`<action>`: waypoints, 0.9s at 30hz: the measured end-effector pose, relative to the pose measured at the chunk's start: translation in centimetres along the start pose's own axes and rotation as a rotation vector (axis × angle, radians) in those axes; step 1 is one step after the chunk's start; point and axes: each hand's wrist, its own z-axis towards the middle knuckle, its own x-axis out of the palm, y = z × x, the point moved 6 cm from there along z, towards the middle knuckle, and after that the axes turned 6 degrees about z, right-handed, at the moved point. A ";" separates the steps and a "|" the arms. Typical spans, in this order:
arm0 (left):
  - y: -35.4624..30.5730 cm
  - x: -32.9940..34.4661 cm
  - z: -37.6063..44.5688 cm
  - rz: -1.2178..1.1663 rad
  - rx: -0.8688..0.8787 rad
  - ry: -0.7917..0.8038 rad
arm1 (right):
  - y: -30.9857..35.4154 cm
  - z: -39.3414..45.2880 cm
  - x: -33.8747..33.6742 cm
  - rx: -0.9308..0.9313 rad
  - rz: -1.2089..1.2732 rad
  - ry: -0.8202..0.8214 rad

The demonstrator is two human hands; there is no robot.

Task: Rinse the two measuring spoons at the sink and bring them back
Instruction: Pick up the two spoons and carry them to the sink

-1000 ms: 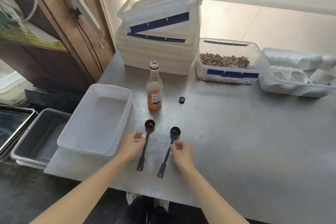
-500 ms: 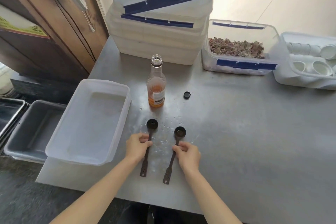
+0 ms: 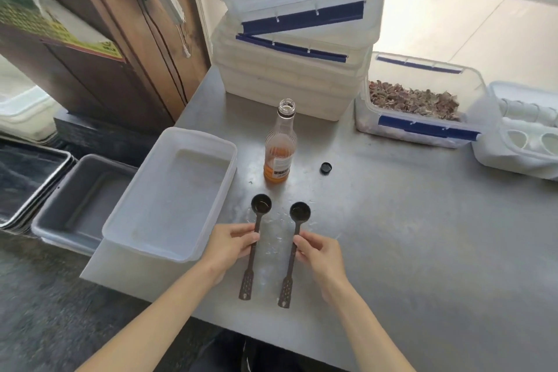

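Observation:
Two dark long-handled measuring spoons lie side by side on the steel table (image 3: 422, 251), bowls pointing away from me. My left hand (image 3: 231, 246) pinches the handle of the left spoon (image 3: 260, 205) near its middle. My right hand (image 3: 321, 252) pinches the handle of the right spoon (image 3: 299, 211) the same way. Both spoon bowls look wet and dark inside. Small droplets or crumbs speckle the table between the spoons. No sink is in view.
An open bottle of orange liquid (image 3: 280, 148) stands just behind the spoons, its black cap (image 3: 326, 167) to the right. A white plastic tub (image 3: 172, 193) sits left, grey trays (image 3: 81, 202) beyond the table edge. Stacked lidded boxes (image 3: 299, 48) and a box of dried pieces (image 3: 416, 100) line the back.
Both hands have closed their fingers on the spoon handles, sliding from beside them onto them. The spoons stay on the table. The camera has shifted a little.

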 end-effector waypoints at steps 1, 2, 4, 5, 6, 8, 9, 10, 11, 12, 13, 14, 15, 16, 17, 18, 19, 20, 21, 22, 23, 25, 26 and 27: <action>-0.5 -0.5 -0.8 -0.021 0.018 -0.008 | 0.7 -0.4 0.6 -0.017 -0.013 0.050; -0.9 -1.1 -1.7 -0.039 0.034 -0.023 | 1.4 -0.9 1.1 -0.028 -0.025 0.088; -1.6 -2.3 -3.6 -0.070 0.069 -0.053 | 2.6 -1.8 2.2 -0.036 -0.042 0.130; -1.8 -3.0 -4.6 -0.085 0.087 -0.066 | 3.2 -2.3 2.8 -0.042 -0.059 0.146; -1.9 -3.7 -5.5 -0.098 0.103 -0.081 | 3.7 -2.8 3.4 -0.051 -0.087 0.162; -1.8 -5.2 -7.2 -0.122 0.122 -0.119 | 4.6 -3.8 5.0 -0.069 -0.132 0.217; -1.7 -5.9 -8.1 -0.132 0.128 -0.134 | 5.0 -4.5 6.0 -0.077 -0.145 0.246; -1.5 -6.6 -9.1 -0.141 0.132 -0.147 | 5.4 -5.2 7.0 -0.086 -0.164 0.276; -1.3 -7.4 -10.0 -0.147 0.139 -0.162 | 5.7 -5.9 8.1 -0.097 -0.188 0.303; -1.0 -8.3 -11.0 -0.150 0.147 -0.185 | 5.8 -6.5 9.3 -0.109 -0.220 0.323; -0.6 -9.3 -11.9 -0.156 0.155 -0.219 | 5.9 -7.2 10.4 -0.123 -0.253 0.338; -0.1 -10.3 -12.9 -0.168 0.159 -0.260 | 5.8 -7.7 11.6 -0.136 -0.284 0.355; 0.4 -11.4 -13.8 -0.186 0.162 -0.298 | 5.5 -8.2 12.8 -0.145 -0.308 0.371; 1.1 -12.4 -14.8 -0.206 0.165 -0.331 | 5.2 -8.8 14.0 -0.152 -0.329 0.389; 1.8 -13.4 -16.0 -0.231 0.171 -0.364 | 4.8 -9.5 15.2 -0.157 -0.355 0.402; 2.5 -14.4 -17.2 -0.259 0.177 -0.394 | 4.3 -10.1 16.5 -0.161 -0.381 0.416; 3.4 -15.5 -18.5 -0.288 0.184 -0.425 | 3.8 -11.0 17.8 -0.164 -0.400 0.441; 4.3 -16.5 -19.7 -0.316 0.191 -0.457 | 3.2 -11.8 19.2 -0.163 -0.412 0.475; 5.3 -17.6 -21.1 -0.346 0.192 -0.492 | 2.5 -12.9 20.7 -0.157 -0.422 0.513; 6.5 -18.6 -22.5 -0.378 0.188 -0.532 | 1.8 -13.9 22.1 -0.151 -0.441 0.545; 7.8 -19.7 -23.9 -0.410 0.180 -0.572 | 1.0 -14.9 23.5 -0.154 -0.467 0.568; 10.6 -21.6 -26.9 -0.471 0.166 -0.644 | -0.7 -17.4 26.3 -0.163 -0.520 0.630; 12.0 -22.5 -28.4 -0.503 0.162 -0.680 | -1.7 -18.7 27.8 -0.160 -0.545 0.670; 13.5 -23.3 -29.9 -0.536 0.160 -0.717 | -2.6 -20.1 29.2 -0.163 -0.571 0.711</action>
